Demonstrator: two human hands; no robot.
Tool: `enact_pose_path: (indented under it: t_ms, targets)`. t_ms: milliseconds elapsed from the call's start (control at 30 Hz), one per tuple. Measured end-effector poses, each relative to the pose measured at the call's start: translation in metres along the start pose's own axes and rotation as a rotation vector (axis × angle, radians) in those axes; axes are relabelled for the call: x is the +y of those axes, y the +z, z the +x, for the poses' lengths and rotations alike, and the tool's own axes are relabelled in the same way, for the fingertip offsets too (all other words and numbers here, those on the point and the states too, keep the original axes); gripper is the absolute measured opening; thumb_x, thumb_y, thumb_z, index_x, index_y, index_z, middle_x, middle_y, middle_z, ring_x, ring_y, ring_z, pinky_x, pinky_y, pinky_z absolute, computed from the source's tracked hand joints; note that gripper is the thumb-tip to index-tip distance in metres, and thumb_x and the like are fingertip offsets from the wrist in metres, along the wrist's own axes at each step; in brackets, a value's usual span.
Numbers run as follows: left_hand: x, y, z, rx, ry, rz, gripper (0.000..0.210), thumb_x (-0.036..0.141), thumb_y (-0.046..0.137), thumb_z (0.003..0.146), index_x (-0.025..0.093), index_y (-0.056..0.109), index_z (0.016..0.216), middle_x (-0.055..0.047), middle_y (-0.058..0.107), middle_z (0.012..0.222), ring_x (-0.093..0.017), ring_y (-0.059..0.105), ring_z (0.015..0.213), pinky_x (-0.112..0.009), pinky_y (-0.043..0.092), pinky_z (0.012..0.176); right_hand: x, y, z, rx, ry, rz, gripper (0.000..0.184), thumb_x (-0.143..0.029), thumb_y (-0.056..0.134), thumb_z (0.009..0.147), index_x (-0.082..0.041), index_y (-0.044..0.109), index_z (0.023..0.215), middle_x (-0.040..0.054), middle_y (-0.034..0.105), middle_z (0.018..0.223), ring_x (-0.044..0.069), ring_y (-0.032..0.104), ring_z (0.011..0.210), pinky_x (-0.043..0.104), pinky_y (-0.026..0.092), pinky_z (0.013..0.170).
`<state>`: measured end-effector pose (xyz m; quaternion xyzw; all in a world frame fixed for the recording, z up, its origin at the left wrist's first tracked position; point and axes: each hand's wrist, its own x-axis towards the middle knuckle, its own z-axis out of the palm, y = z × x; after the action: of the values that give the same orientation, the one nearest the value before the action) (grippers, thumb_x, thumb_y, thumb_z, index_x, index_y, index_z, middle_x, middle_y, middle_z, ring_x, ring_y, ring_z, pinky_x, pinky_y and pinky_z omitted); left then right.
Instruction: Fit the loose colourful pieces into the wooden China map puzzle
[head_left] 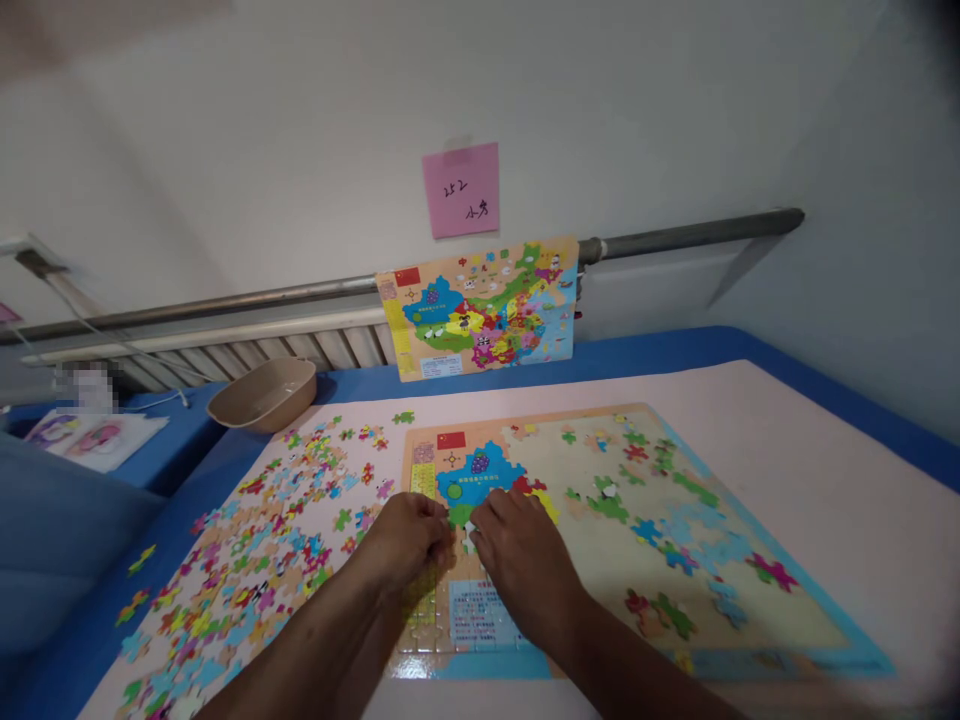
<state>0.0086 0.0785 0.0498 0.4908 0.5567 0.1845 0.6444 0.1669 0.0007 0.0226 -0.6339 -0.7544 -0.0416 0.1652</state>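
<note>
A partly assembled map jigsaw puzzle point(480, 473) lies in its frame, with its left side joined up. My left hand point(409, 535) rests over the yellow strip at the puzzle's left edge; its fingers are curled together, and whatever they hold is hidden. Beside it, my right hand point(521, 545) is closed, fingertips pressed down at a green and white jigsaw piece point(469, 538) below the blue region. Loose jigsaw pieces point(611, 503), single and in small joined clusters, lie on the bare right part of the puzzle board point(592, 560).
Many scattered pieces point(262, 560) cover the pink sheet at left, some on the blue table edge point(120, 625). Behind them stands a beige basin point(266, 395). A reference map picture point(480, 310) hangs from a pipe point(690, 235), below a pink note point(461, 190).
</note>
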Motion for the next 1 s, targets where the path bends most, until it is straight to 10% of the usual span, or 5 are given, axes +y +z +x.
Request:
enact_pose_path:
  t_ms: [333, 1000]
  targets:
    - [0.003, -0.001, 0.012, 0.141, 0.193, 0.608, 0.019, 0.001, 0.061, 0.06, 0.019, 0.062, 0.063, 0.003, 0.059, 0.055, -0.015, 0.054, 0.058, -0.025, 0.031, 0.057, 0.0, 0.001, 0.001, -0.007, 0.007, 0.006, 0.012, -0.016, 0.074, 0.1, -0.021, 0.067, 0.092, 0.0044, 0.065, 0.095, 0.025, 0.056, 0.091, 0.04, 0.035, 0.08]
    - [0.007, -0.003, -0.005, 0.164, 0.417, 1.338, 0.016, 0.024, 0.056, 0.092, 0.02, 0.071, 0.092, -0.016, 0.077, 0.088, -0.033, 0.073, 0.084, -0.034, 0.039, 0.072, 0.001, 0.006, 0.001, -0.056, 0.03, 0.006, 0.009, -0.016, 0.07, 0.102, -0.022, 0.067, 0.095, 0.0047, 0.065, 0.098, 0.026, 0.056, 0.093, 0.042, 0.036, 0.084]
